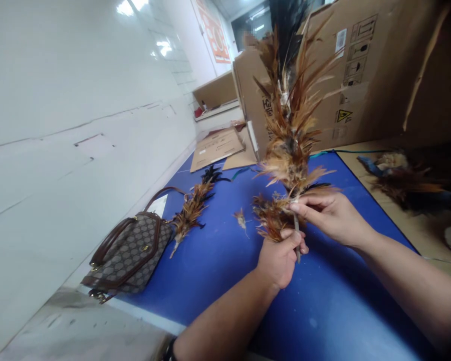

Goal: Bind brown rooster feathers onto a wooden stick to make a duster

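A tall feather duster (pixel 291 135) of brown, tan and black feathers stands nearly upright over the blue mat (pixel 210 265). My left hand (pixel 280 260) is closed round the lower end of its thin stick (pixel 296 240). Higher up, where the feathers meet the stick, my right hand (pixel 330 215) pinches with thumb and fingers. A bunch of loose brown feathers (pixel 270 220) shows just above my left hand; whether it is joined to the duster I cannot tell. Left of my hands, a small feather tuft (pixel 241 219) lies on the mat.
A second feather strand (pixel 191 208) lies beside a patterned handbag (pixel 135 250) on the left. Large cardboard boxes (pixel 383 65) stand behind, with flat cardboard (pixel 216 148) at the back. More feathers (pixel 409 180) lie at the right. A white wall (pixel 78 100) runs along the left.
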### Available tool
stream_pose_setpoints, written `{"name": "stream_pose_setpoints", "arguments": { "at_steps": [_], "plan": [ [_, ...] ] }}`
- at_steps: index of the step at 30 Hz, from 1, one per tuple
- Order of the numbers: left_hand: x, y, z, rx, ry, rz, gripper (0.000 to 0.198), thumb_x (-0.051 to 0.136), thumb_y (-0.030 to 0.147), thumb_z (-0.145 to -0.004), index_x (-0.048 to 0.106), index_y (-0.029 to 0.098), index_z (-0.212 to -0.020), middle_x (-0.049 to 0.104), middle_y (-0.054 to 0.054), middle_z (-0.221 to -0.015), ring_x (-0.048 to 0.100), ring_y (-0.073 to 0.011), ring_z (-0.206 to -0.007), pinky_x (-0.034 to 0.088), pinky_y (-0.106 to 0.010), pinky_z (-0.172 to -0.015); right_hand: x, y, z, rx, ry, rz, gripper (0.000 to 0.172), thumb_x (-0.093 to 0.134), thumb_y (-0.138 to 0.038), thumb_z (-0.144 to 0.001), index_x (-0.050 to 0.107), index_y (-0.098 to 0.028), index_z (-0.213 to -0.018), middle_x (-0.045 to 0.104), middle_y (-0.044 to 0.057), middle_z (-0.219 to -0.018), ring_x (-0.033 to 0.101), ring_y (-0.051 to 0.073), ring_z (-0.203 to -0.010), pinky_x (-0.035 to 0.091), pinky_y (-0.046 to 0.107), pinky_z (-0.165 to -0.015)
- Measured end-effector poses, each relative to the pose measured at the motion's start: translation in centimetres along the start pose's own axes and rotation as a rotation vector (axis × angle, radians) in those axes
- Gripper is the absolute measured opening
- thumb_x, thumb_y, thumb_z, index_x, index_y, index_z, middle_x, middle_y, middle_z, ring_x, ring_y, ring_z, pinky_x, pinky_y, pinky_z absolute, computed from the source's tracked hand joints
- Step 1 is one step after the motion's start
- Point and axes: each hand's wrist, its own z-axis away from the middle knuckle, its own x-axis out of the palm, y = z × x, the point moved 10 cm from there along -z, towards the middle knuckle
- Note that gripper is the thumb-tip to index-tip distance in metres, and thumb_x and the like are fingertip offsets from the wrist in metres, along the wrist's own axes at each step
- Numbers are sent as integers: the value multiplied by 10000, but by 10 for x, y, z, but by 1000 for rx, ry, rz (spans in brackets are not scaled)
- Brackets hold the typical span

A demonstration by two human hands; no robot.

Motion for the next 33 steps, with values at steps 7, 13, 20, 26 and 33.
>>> {"name": "stream_pose_setpoints", "arguments": {
  "at_steps": [7,13,20,26,33],
  "plan": [
    [31,-25,23,-417,-420,16,445,792,471,-816,736,91,-1040,564,-53,-765,513,-126,-659,380,-292,-615,-1,9,2,56,-59,-102,388,670,-536,-908,758,-162,-852,731,64,-807,636,180,-720,510,270,-651],
    [15,-19,10,-237,-296,-128,412,865,452,-728,678,103,-840,626,-71,-792,638,-197,-695,550,-394,-666,3,6,0,34,-59,-91,398,676,-549,-899,792,-168,-899,765,81,-867,669,205,-785,526,294,-711],
    [-2,-7,4,-130,-26,-226,414,925,405,-634,680,97,-764,597,-33,-766,611,-155,-701,620,-424,-696,-1,13,-1,23,-18,13,395,688,-545,-890,786,-168,-824,735,47,-771,631,186,-705,491,292,-663],
    [-12,3,4,-41,115,-305,382,920,367,-630,656,104,-717,549,4,-732,570,-115,-613,628,-359,-565,-3,19,-3,25,18,126,482,627,-591,-912,716,-157,-720,675,34,-688,573,163,-639,457,279,-609],
    [-7,0,-1,-83,9,-235,420,938,358,-608,615,126,-743,512,28,-686,524,-99,-562,575,-297,-471,-4,24,-3,52,24,92,427,636,-567,-909,769,-161,-892,689,41,-714,586,174,-650,466,272,-579]
  ]
}}
